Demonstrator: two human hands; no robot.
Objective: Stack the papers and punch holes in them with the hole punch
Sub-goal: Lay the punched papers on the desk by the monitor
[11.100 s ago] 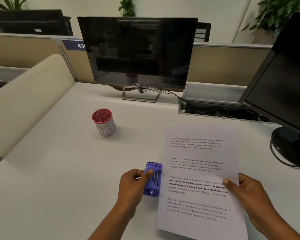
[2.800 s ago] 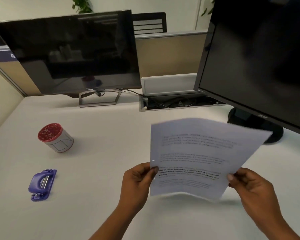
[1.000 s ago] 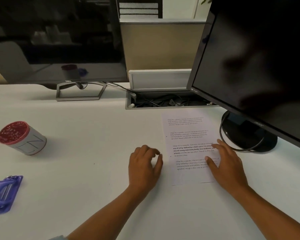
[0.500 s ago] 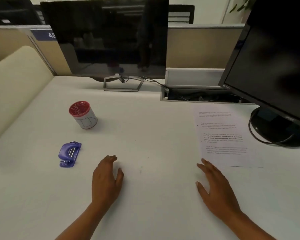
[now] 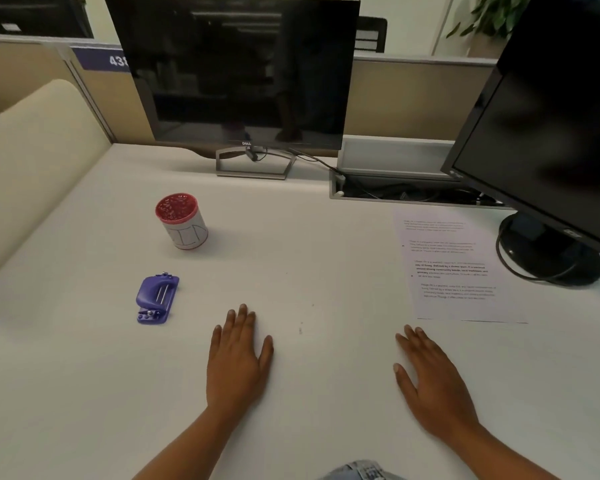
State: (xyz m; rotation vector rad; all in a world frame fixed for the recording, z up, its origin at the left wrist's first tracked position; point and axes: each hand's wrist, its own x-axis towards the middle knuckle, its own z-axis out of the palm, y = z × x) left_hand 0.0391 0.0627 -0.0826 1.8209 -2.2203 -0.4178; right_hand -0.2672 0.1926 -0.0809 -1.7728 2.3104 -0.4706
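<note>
On the desk (image 5: 291, 237) both hands (image 5: 238, 358) lay flat, fingers spread and empty, papers (image 5: 461, 271) punched near the right edge, so better leave the punch (image 5: 156, 297) alone.

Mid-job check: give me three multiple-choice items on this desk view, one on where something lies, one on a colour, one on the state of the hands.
1. Where do the papers lie?
A. beside the cup
B. by the right monitor's base
C. under the left hand

2. What colour is the hole punch?
A. purple
B. green
C. black

3. What are the hands doing?
A. pressing the punch
B. lifting the papers
C. lying flat and empty on the desk

Answers: 1 B, the sheets sit near the black stand. 2 A, its body is purple. 3 C, left hand and right hand hold nothing.
</note>
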